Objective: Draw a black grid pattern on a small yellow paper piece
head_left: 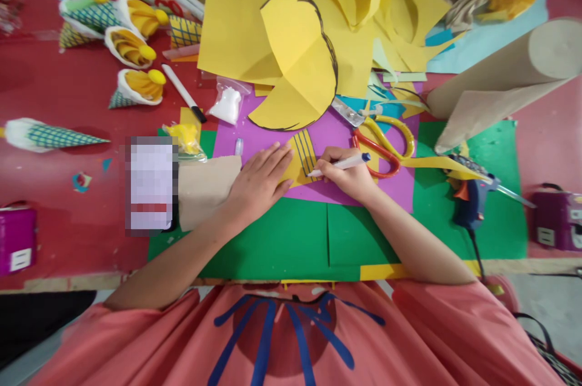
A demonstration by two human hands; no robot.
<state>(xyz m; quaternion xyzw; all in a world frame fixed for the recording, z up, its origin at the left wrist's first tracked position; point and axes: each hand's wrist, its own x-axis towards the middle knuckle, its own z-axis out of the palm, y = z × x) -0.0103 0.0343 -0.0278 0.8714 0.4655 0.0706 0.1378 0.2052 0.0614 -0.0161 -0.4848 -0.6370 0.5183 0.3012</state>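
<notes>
Right hand (346, 175) grips marker (349, 162), tip at lined yellow piece (299, 162). Left hand (257, 183) flat, fingers extended over piece's left side. Piece lies on purple sheet (400, 192), scissors (354, 117) near right hand, green sheet (273, 240) underneath.

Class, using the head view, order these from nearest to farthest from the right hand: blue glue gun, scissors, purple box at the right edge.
1. Scissors: just beyond the right hand, to its right.
2. Blue glue gun: farther right.
3. Purple box: far right edge.
</notes>
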